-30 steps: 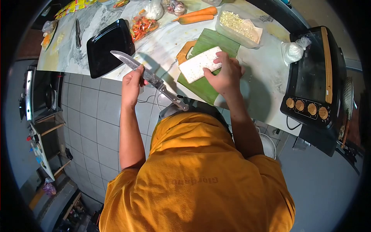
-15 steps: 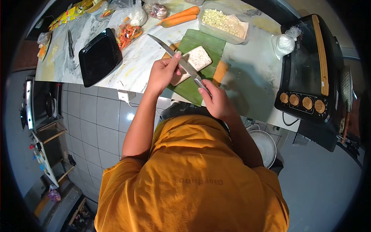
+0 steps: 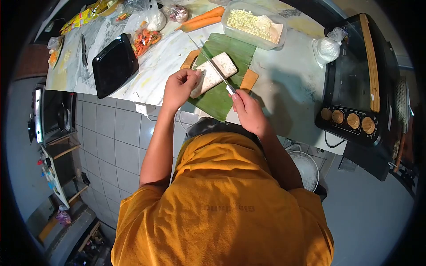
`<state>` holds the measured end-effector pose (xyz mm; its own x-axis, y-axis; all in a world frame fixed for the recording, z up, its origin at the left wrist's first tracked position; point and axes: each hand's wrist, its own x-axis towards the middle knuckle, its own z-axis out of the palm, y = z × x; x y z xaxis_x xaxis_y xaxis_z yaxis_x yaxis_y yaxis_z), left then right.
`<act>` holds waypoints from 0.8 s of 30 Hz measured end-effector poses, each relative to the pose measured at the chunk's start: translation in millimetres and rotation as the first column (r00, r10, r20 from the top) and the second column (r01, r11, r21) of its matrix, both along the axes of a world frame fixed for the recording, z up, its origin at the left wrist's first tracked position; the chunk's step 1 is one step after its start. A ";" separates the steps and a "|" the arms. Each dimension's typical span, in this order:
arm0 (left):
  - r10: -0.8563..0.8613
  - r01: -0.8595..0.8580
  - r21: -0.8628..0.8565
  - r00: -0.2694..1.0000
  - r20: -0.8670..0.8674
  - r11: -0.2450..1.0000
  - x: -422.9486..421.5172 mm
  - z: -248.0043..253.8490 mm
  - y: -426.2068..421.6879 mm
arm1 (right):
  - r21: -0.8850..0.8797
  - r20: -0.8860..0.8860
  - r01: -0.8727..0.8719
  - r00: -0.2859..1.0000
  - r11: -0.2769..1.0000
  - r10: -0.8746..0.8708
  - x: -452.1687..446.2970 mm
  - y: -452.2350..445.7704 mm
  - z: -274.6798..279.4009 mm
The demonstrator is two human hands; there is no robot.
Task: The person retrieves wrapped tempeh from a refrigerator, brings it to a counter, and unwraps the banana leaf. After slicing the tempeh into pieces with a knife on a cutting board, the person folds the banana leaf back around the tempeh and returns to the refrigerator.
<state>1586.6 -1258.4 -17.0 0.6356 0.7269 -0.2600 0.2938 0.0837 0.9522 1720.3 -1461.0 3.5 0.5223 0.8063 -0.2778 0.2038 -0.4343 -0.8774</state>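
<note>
My right hand (image 3: 249,113) is closed round the handle of a knife (image 3: 216,68). Its blade, seen nearly edge-on, crosses over a pale block of tempeh (image 3: 225,64); whether it touches the surface I cannot tell. At the block's near left end is my left hand (image 3: 179,88), its fingers curled in and thumb close to the index finger. What it pinches, if anything, is hidden. The tempeh lies on a green banana leaf (image 3: 243,53), spread over a wooden board (image 3: 249,80) whose corners stick out.
Behind the leaf stand a plastic container of chopped pale pieces (image 3: 246,22) and carrots (image 3: 206,20). To the left are a black tray (image 3: 114,66), bagged chillies (image 3: 145,41) and another knife (image 3: 84,51). An oven (image 3: 350,84) and a white bag (image 3: 327,49) are at right.
My left hand has come away from the knife blade, down and left to the tempeh's end. The blade has turned from showing its flat side to nearly edge-on, its tip now farther right.
</note>
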 end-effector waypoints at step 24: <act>-0.030 0.030 -0.003 1.000 0.009 1.000 -1.7 -1.4 -0.1 | 0.000 0.110 0.025 0.994 1.000 -0.025 -10.6 -1.7 -7.1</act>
